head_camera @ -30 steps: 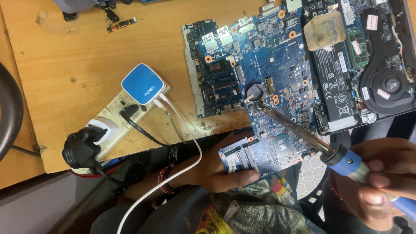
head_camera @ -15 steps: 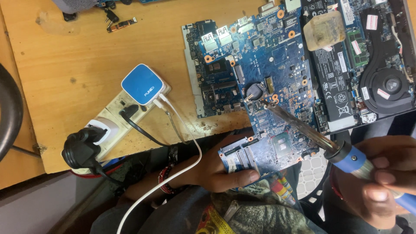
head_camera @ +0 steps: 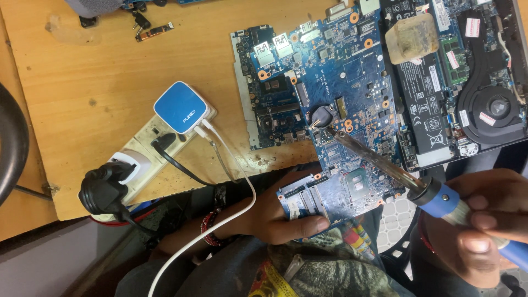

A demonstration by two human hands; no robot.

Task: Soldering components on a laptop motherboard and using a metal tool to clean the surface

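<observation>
Head view: two circuit boards [head_camera: 341, 82], one soldering iron [head_camera: 385, 165].

Your right hand [head_camera: 484, 225] runs off the right and bottom edges, so you cannot see the end of the soldering iron [head_camera: 379, 162] handle or its cord. Your left hand [head_camera: 275, 217] hides the near edge of the blue circuit board [head_camera: 341, 99] under its thumb. The open laptop [head_camera: 467, 71] is cut off at the top and right. The iron's tip meets the board at a point too small to make out.
</observation>
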